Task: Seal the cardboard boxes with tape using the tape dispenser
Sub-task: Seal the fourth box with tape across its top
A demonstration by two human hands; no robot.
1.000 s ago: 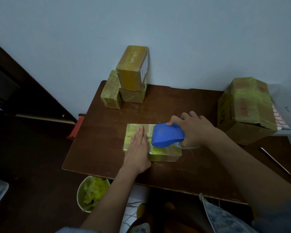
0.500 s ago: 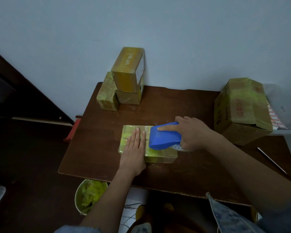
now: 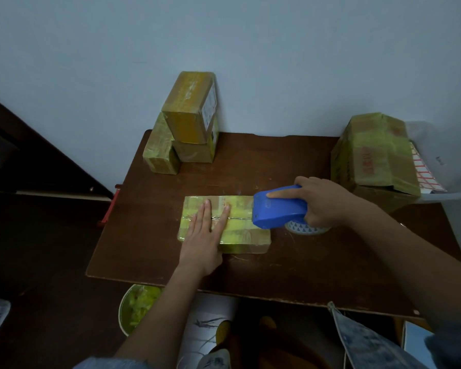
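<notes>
Head view: at the centre of the brown wooden table [image 3: 290,267] lies a flat, tape-wrapped yellowish cardboard box [image 3: 240,225]. The left hand [image 3: 205,235] lies flat on its left half, fingers straight and slightly parted. The right hand [image 3: 322,202] grips the blue plastic tape dispenser [image 3: 277,210] at the box's right end, index finger stretched along its top. To finish cleanly, I would keep the box pinned, hold the tape taut, then tilt the dispenser to cut.

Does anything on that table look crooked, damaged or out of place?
Mostly the large box at the table's right edge: it looks crumpled, sits tilted, and a flap hangs open underneath. The small boxes by the wall are piled unevenly, with the top one tilted.
</notes>
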